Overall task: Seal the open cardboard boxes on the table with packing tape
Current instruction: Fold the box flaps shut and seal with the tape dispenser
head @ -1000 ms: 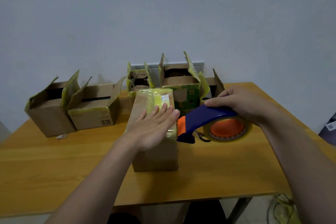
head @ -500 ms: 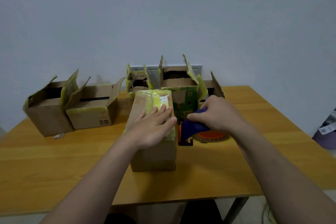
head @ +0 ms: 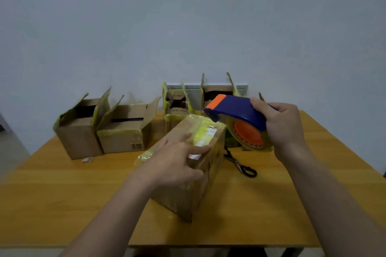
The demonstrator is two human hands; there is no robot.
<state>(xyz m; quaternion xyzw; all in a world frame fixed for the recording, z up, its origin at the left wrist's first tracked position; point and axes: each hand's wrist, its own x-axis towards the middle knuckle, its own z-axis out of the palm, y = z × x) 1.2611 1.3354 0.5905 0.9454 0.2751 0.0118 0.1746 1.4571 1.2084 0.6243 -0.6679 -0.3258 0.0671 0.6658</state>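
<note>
The left hand (head: 177, 162) lies palm down on top of the closed cardboard box (head: 188, 198), which stands nearest on the tabletop (head: 62, 198) with one corner turned toward the viewer. Its fingers are spread and only slightly bent across the box's taped, yellowish top. Motion blur hides whether the lower fingers hook over the edge.

The two hands are apart. The right hand (head: 286, 129) is raised off the tabletop, to the right of the left hand and a little farther away. It is clamped round the blue handle of the tape dispenser (head: 240, 110). The thumb lies over the top of the handle and the fingers wrap behind it. The dispenser's orange nose points left, above the far end of the closed box. Its tape roll (head: 248, 135), with an orange core, hangs just beside the box's far right corner.

Black-handled scissors (head: 240, 162) lie flat on the tabletop below the right hand, just right of the closed box.

Beyond the left hand and to its left, two open boxes stand side by side with their flaps up, the leftmost open box (head: 77, 133) and the second open box (head: 125, 133). Straight past the left hand stands a third open box (head: 177, 104). A fourth open box (head: 215, 92) shows partly behind the dispenser. A grey wall panel (head: 194, 96) lies behind those two.
</note>
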